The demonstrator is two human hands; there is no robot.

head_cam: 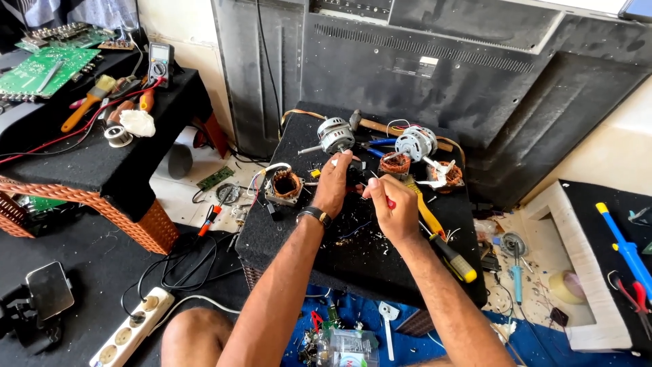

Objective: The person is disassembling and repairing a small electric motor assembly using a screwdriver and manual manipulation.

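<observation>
Head view of a low workbench (285, 231) covered in black fabric, with both of the person's forearms reaching onto it. The left hand (334, 185), a dark watch (314, 216) on its wrist, is closed around a small dark part (353, 173) near the middle of the bench top; the curled fingers cover most of the part, so its shape cannot be made out. The right hand (392, 207) sits just beside the left, fingers pressed together in a pinch on a thin tool with a red handle (390, 202), whose tip points toward the held part.

Behind the hands, along the far edge of the bench, stand a grey electric motor (335, 134) with its shaft to the left and a second grey motor (415, 143), with a hammer (380, 126) lying between and behind them. A copper-wound stator (394, 164) rests just beyond the right hand, and another wound stator in a square frame (285, 183) lies to the left of the left hand. A screwdriver with a yellow and black handle (445, 245) lies diagonally on the bench, to the right of the right forearm. Wire clippings are scattered over the fabric.

On a separate black-covered table at upper left lie a green circuit board (44, 68), a multimeter (161, 62) and a brush (88, 100). A white power strip (132, 327) lies on the floor at lower left.
</observation>
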